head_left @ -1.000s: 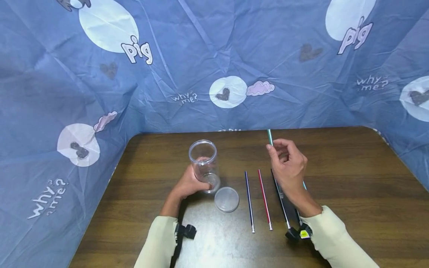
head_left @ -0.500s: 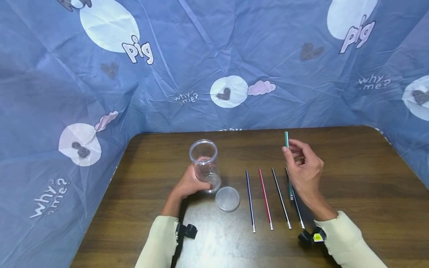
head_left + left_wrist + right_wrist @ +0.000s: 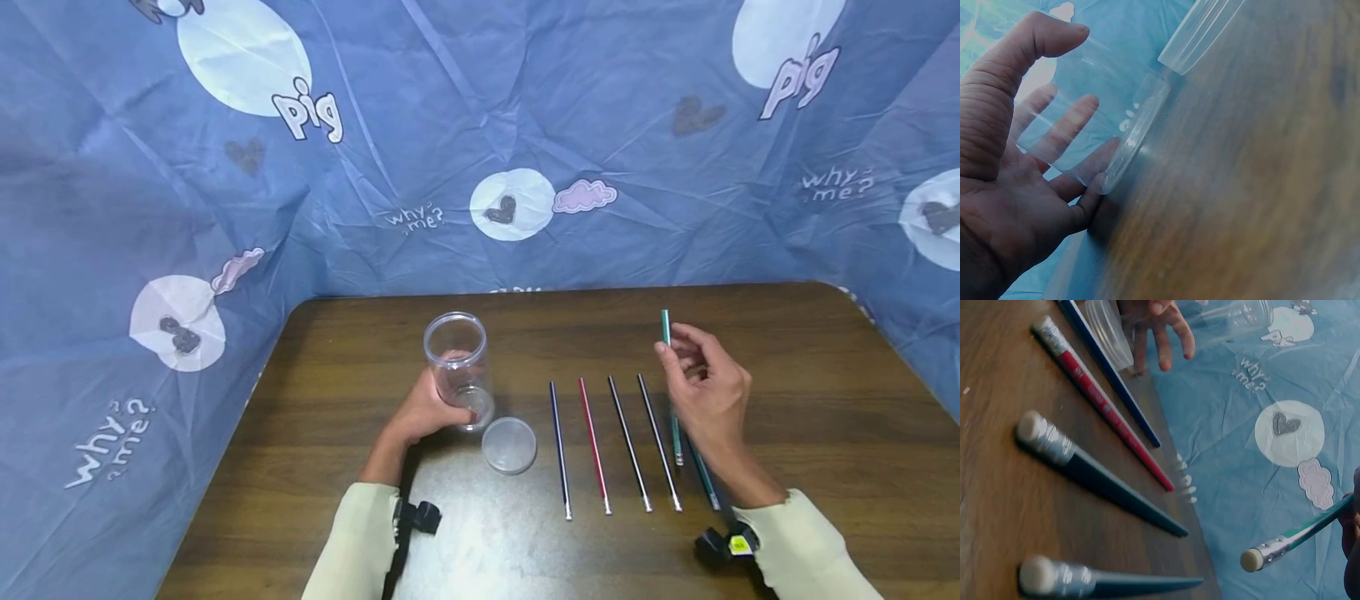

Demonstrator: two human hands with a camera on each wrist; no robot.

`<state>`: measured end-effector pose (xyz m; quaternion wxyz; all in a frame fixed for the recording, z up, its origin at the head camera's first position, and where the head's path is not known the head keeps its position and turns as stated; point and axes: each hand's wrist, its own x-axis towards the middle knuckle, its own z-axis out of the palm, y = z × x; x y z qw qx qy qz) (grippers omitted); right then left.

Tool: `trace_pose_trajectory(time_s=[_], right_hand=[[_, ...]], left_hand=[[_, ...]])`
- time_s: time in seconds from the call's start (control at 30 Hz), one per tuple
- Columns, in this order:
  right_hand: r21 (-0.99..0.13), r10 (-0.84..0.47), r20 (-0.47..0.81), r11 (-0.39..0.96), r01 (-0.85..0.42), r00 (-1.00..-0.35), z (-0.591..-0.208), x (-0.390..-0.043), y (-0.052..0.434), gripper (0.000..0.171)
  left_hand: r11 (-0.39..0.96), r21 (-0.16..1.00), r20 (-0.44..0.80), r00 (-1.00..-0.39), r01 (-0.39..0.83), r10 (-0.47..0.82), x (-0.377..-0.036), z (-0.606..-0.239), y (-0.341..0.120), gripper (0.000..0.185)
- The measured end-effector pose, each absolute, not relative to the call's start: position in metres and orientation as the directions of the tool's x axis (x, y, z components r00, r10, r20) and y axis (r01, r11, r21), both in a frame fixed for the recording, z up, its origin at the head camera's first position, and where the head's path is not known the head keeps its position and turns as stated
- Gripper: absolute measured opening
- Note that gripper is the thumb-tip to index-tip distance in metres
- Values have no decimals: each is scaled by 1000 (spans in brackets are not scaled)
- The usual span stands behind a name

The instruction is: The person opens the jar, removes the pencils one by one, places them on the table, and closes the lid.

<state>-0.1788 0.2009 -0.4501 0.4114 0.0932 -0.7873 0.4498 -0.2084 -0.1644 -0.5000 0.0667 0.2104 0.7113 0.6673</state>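
Note:
My left hand (image 3: pixel 427 407) grips a clear plastic jar (image 3: pixel 459 371) low down, thumb in front and fingers behind. The jar stands upright with its mouth uncovered. A round translucent lid (image 3: pixel 509 446) lies just right of its base. Over on the right, my right hand (image 3: pixel 708 392) pinches a green pencil (image 3: pixel 1300 531) between thumb and fingers, raised over the table with its eraser end down. To the left of this hand lie a blue pencil (image 3: pixel 559 450), a red pencil (image 3: pixel 593 446) and two dark pencils. Partly hidden beneath my right wrist is a teal pencil (image 3: pixel 705 479).
The brown wooden table (image 3: pixel 337 358) has a blue printed cloth (image 3: pixel 420 125) hanging behind it and at the sides. The dark pencils (image 3: pixel 628 442) lie roughly parallel to the others, eraser ends toward me.
My right hand has moved right and slightly nearer with the green pencil, uncovering the dark pencils and passing over the teal one. My left hand and the jar stay in place.

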Motion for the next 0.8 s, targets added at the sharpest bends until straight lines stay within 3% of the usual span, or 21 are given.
trace_pose_trajectory(time_s=[0.8], right_hand=[[-605,215,706,679,-416,-675,-468,-171,247,30]], left_hand=[[-3,981,180,-902,195,392,-208,-500,-163,78]])
